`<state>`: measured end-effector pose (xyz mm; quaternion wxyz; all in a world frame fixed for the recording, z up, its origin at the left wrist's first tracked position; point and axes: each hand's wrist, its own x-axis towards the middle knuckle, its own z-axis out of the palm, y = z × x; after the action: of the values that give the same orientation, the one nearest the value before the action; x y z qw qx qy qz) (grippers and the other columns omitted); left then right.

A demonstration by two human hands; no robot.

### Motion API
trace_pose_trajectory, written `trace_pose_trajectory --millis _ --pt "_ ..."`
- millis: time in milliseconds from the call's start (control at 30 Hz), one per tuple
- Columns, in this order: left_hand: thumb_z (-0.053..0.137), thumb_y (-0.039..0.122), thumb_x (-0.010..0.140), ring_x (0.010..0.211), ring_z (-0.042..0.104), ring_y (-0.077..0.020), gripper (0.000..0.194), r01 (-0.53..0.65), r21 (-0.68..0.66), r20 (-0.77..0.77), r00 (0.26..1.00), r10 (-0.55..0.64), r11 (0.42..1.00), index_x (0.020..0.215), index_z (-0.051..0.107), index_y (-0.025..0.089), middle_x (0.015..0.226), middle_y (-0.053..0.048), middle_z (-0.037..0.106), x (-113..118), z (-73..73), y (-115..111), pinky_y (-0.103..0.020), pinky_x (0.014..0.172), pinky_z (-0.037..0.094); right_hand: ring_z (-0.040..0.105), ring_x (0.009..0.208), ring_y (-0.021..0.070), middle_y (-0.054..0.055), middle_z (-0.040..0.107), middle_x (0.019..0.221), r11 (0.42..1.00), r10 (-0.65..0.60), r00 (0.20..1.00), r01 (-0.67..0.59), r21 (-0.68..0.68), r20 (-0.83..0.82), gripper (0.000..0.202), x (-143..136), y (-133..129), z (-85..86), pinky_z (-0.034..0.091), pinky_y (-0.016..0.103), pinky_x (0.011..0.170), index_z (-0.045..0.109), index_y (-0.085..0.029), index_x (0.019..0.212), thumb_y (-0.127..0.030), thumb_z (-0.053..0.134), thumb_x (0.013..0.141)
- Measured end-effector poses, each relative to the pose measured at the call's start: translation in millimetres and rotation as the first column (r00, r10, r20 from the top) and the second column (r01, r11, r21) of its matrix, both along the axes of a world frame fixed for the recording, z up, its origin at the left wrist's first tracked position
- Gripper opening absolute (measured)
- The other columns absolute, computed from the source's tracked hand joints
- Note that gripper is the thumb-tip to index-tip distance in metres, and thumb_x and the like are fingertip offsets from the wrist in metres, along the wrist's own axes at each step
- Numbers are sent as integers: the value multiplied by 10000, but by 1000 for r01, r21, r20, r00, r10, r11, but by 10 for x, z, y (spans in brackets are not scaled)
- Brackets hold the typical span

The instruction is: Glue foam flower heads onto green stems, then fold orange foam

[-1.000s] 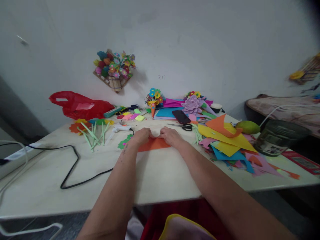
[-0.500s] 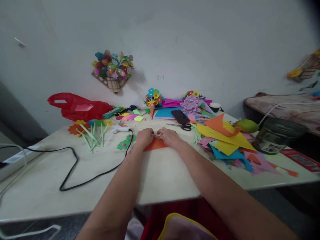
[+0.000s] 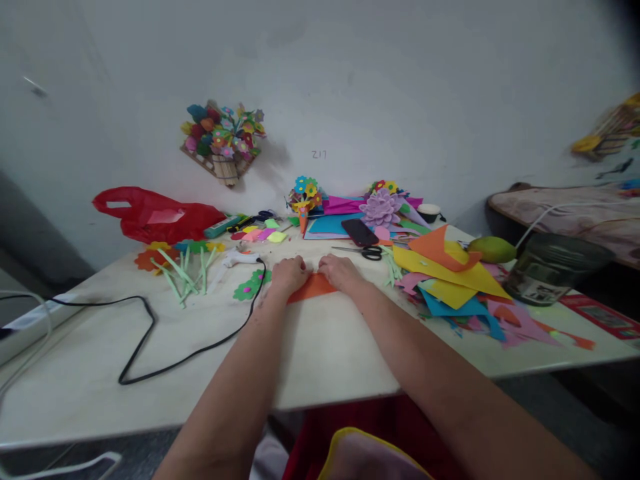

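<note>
An orange sheet (image 3: 313, 288) lies on the white table between my hands. My left hand (image 3: 291, 273) rests at its left side, fingers curled and pressed on its far edge. Opposite it, my right hand (image 3: 339, 270) bends its fingers over the sheet's far right part. Both hands appear to pinch or press the sheet, though the fingertips are small and partly hidden. Left of my left hand lie green flower cutouts (image 3: 249, 289) and a white glue gun (image 3: 240, 258). Black-handled scissors (image 3: 371, 253) lie beyond my right hand.
A black cord (image 3: 193, 353) loops across the left of the table. Pale green strips (image 3: 185, 273) and a red bag (image 3: 155, 217) are at the left. Colored sheets (image 3: 450, 273), a green fruit (image 3: 493, 250) and a dark jar (image 3: 550, 270) stand or lie right. A phone (image 3: 360, 232) lies at the back.
The whitish bit seen between my fingertips before no longer shows. My hands have barely moved, and the view has shifted slightly.
</note>
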<state>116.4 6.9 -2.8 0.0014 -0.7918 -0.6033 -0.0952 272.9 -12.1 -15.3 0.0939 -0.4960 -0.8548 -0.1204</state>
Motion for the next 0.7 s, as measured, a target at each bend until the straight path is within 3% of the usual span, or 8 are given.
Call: trace_pose_trajectory --millis 167,367,700 --pt "459 384 776 1051 453 -274 270 18 134 -5 1000 -17 991 950 566 207 1060 -94 574 41 -75 -4 -402 840 370 480 1031 175 53 602 1097 999 32 999 -32 -6 -32 316 24 -37 24 421 260 761 666 -206 964 -127 400 812" --pt "424 282 806 1007 491 -244 206 73 117 -39 997 -69 991 915 572 192 1011 -96 597 68 -58 -16 -370 819 371 449 1096 194 -14 568 1194 998 24 998 -27 -57 -53 345 99 -44 40 447 291 796 654 -259 1027 -176 442 768" --pt "477 418 782 914 572 -223 278 108 -27 -10 994 -109 994 894 612 203 911 -71 662 79 54 -27 -336 811 381 474 1075 171 0 599 1143 999 -42 985 37 -36 -165 353 146 -1 -35 422 273 837 614 -253 1090 -204 416 802"
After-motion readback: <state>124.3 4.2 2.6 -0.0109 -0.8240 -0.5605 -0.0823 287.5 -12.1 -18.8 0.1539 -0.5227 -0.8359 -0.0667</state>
